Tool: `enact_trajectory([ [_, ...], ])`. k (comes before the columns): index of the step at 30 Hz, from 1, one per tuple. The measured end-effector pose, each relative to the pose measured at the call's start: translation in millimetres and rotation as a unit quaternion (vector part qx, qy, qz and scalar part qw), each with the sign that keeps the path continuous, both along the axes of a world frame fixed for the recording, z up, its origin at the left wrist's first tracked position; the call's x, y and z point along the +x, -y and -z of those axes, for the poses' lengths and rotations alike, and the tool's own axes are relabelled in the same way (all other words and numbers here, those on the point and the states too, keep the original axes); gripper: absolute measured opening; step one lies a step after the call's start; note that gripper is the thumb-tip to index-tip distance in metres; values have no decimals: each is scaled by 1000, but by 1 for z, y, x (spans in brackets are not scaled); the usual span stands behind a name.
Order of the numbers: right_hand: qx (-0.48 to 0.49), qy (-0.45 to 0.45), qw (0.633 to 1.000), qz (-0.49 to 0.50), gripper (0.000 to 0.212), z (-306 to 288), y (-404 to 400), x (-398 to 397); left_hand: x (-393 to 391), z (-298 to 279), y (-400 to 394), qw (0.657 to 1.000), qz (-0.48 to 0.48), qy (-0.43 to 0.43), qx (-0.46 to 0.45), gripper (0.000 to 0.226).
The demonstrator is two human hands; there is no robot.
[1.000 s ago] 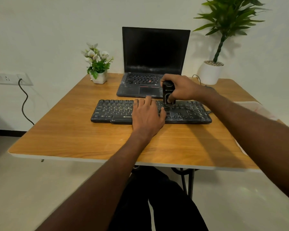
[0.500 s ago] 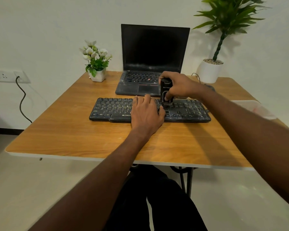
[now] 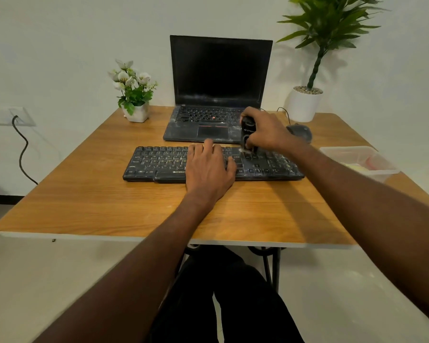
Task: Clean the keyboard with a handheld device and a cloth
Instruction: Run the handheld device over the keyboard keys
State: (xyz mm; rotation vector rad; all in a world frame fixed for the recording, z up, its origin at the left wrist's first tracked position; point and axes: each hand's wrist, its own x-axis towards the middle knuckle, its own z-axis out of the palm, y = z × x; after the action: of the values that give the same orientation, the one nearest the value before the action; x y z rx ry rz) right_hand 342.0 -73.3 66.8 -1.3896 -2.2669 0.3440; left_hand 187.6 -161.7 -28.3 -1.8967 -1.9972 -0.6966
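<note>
Keyboard (image 3: pixel 159 164) lies flat at centre frame on the wooden counter (image 3: pixel 84 206), just before an open laptop (image 3: pixel 218 95). Left hand (image 3: pixel 208 167) rests flat on its middle keys, fingers straight and slightly spread, steadying it. Right hand (image 3: pixel 265 131) has fingers clamped round a dark handheld device (image 3: pixel 247 134), held upright, tip on the keys right of centre. Step in hand: device pass over the keys. Next move likely requires working across the remaining rows. No cloth clearly identifiable; clear container (image 3: pixel 372 167) at right edge, contents indistinct

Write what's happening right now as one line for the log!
step: cleaning keys | right hand: grips handheld device, tip on keyboard right of middle | left hand: flat on keyboard | cloth: not seen
</note>
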Motion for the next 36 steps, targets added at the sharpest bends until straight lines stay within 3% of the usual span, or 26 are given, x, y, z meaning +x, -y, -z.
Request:
enact_trajectory([
  [3, 55, 77, 991, 93, 54, -10, 0, 15, 1, -1, 0, 1000, -4, 0, -1, 53],
  [5, 46, 14, 994, 97, 55, -10, 0, 18, 1, -1, -1, 1000, -2, 0, 0, 53],
  [9, -32, -85, 996, 13, 63, 1, 9, 20, -1, 1, 0, 1000, 0, 3, 3, 52],
  [14, 56, 15, 994, 91, 59, -6, 6, 24, 0, -2, 2, 1000, -1, 7, -1, 51],
  [17, -4, -115, 993, 37, 61, 0, 7, 12, 1, -1, 2, 1000, 1, 6, -1, 52],
  [19, -34, -150, 988, 22, 62, 10, 4, 7, 0, -1, 2, 1000, 2, 9, -1, 51],
  [24, 77, 48, 994, 68, 54, 8, -5, 21, 1, -1, 2, 1000, 1, 13, -5, 52],
  [28, 80, -44, 995, 47, 61, 4, 1, 16, 1, 0, -1, 1000, -1, 10, 4, 52],
  [31, 3, -124, 992, -12, 64, 9, 1, 5, 1, 1, 0, 1000, -4, 4, 7, 52],
  [34, -4, -87, 996, 15, 63, 14, -7, 5, 0, 0, 1, 1000, -5, 8, 4, 50],
  [36, 47, 23, 998, 38, 57, 11, -13, 10, 0, -1, 1, 1000, -6, 12, 0, 50],
])
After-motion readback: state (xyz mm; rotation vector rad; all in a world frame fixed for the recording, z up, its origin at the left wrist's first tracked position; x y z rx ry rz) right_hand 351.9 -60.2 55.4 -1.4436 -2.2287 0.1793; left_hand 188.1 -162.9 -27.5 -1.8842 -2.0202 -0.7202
